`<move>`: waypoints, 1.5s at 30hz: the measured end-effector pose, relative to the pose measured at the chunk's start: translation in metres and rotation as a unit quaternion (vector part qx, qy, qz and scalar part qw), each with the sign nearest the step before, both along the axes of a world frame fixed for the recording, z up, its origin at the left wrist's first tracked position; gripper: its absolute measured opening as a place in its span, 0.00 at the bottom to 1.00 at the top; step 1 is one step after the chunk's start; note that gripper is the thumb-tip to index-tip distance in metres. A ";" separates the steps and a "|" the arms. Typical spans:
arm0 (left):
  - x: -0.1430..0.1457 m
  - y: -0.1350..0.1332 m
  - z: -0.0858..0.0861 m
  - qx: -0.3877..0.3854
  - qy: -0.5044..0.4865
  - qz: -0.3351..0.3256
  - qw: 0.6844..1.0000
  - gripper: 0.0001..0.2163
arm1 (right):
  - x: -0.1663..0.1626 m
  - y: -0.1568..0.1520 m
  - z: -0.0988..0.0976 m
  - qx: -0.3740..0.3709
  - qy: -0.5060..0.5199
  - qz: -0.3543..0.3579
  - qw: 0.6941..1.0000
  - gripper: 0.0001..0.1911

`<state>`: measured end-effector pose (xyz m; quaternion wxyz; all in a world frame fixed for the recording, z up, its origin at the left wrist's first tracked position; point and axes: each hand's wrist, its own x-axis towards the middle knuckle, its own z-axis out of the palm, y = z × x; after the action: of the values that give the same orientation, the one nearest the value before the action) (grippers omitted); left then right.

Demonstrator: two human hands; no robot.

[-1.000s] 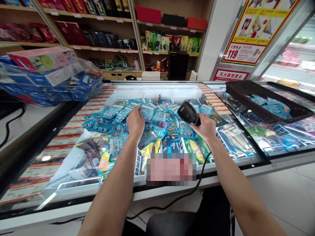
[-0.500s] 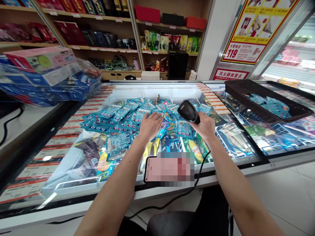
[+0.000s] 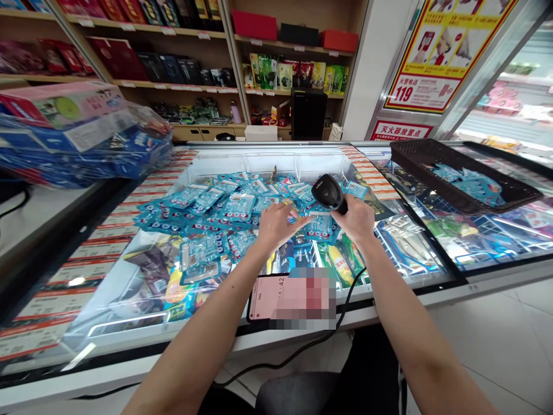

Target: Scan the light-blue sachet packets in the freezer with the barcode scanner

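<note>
My right hand [image 3: 358, 218] is wrapped round the grip of a black barcode scanner [image 3: 327, 191], its head tilted up and to the left. A black cord runs from near that wrist to the front edge. Over the heap of blue sachets [image 3: 207, 199], my left hand [image 3: 279, 226] has its thumb stretched out to the right and its fingers apart from it. The thumb tip is at the left edge of a single blue sachet [image 3: 320, 223] below the scanner; whether they touch I cannot tell. The sachets lie on the glass top of a freezer [image 3: 125, 271].
A phone [image 3: 276, 297] lies at the front edge between my forearms. To the right, a dark basket [image 3: 432, 167] holds several blue sachets. Plastic-wrapped boxes [image 3: 82, 135] stand at the left. Stocked shelves [image 3: 194, 83] line the back.
My left hand has shifted right and its thumb has spread towards the single sachet. The scanner stays in my right hand. The view has shifted slightly.
</note>
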<state>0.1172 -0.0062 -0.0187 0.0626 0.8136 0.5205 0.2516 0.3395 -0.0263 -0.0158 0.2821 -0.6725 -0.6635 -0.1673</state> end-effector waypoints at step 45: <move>-0.045 0.028 -0.011 -0.003 -0.219 0.053 0.974 0.17 | -0.012 -0.004 -0.005 -0.019 -0.064 0.133 0.989 0.17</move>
<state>0.0721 0.0217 -0.0293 0.1636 0.7101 0.5372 0.4248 0.3276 -0.0307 -0.0203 0.2459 -0.5716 -0.7667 -0.1580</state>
